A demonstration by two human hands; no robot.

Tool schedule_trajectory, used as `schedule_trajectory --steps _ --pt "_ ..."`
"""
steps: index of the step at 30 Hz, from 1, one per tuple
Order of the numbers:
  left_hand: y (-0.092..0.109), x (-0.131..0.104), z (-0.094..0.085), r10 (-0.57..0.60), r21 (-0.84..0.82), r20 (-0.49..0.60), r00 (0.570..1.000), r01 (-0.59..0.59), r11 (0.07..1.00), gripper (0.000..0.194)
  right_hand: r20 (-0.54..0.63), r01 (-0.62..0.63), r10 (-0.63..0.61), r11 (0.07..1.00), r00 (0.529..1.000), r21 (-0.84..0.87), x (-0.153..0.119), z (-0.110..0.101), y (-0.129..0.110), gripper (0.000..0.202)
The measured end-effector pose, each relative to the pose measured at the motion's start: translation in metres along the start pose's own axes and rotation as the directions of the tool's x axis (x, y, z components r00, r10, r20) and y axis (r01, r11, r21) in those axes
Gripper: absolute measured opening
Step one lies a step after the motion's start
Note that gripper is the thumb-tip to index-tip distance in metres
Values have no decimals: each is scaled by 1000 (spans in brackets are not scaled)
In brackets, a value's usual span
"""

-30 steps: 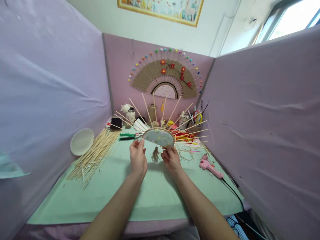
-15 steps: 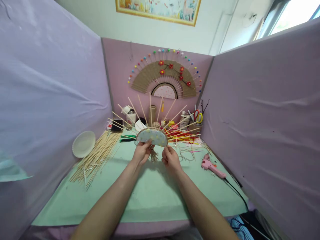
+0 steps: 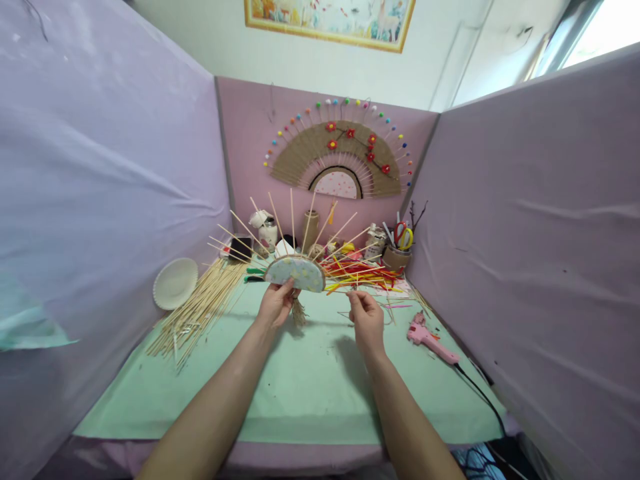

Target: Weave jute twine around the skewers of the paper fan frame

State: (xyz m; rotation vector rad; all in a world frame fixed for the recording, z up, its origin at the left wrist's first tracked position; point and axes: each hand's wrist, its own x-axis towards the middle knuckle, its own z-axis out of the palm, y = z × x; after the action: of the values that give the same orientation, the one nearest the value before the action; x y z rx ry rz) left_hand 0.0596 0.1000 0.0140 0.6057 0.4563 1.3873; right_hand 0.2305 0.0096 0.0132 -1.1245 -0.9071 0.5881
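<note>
half-round pale blue panel (image 3: 295, 273) with yellow patches and a brown, cord-like rim: it is held up above the pale green table cover (image 3: 310, 400), leaning slightly down to its right, thin pale wooden sticks (image 3: 293, 220) fanning from its curved edge. the left hand (image 3: 277, 305) is closed on it at the straight lower edge, thumb on the front face, the other fingers mostly hidden. a frayed tan fibre tassel (image 3: 299, 312) hangs just beside that hand. the right hand (image 3: 367, 320) is apart from the panel, its thumb and forefinger pinched narrow on what looks like a thin tan strand (image 3: 337, 292) running to the panel's lower right corner; how it is fastened there is too small to tell.

the step looks like pulling the strand straight. a light, even pull seems best: enough to take out slack, not so much that the panel twists or the strand tears from the corner. the left thumb does well pressing flat on the face, clear of the sticks, since a sideways load could work them loose. pulling in line with the lower edge should strain the corner least. the pink plastic glue gun (image 3: 433, 340) lies off to the right; the strand is best kept clear of its nozzle.
</note>
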Motion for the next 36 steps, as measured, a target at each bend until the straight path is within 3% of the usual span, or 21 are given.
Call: schedule_trajectory --steps 6,10,13,17,23,27,36 --pt "0 -2 -2 -17 62 35 999 15 998 43 -148 128 -146 984 978 -120 1 -26 -12 26" --pt "-1 -4 -2 -51 98 46 998 46 994 44 -184 239 -283 944 941 -227 -4 -44 -30 25" --pt "-2 -6 -1 -77 122 63 995 69 990 47 -127 342 -415 859 901 -382 -9 -59 -48 21" --pt "-4 -8 0 -102 157 83 991 88 984 51 36 475 -552 681 833 -557 -12 -77 -71 15" --pt "-1 -12 2 -147 203 109 983 123 972 49 177 531 -563 562 807 -635 -9 -95 -96 16" --pt "2 -13 3 -194 224 110 975 166 960 44 221 545 -537 574 814 -611 -2 -105 -104 17" --pt "3 -16 5 -251 248 146 957 211 946 43 157 387 -359 774 920 -501 19 -123 -85 25"
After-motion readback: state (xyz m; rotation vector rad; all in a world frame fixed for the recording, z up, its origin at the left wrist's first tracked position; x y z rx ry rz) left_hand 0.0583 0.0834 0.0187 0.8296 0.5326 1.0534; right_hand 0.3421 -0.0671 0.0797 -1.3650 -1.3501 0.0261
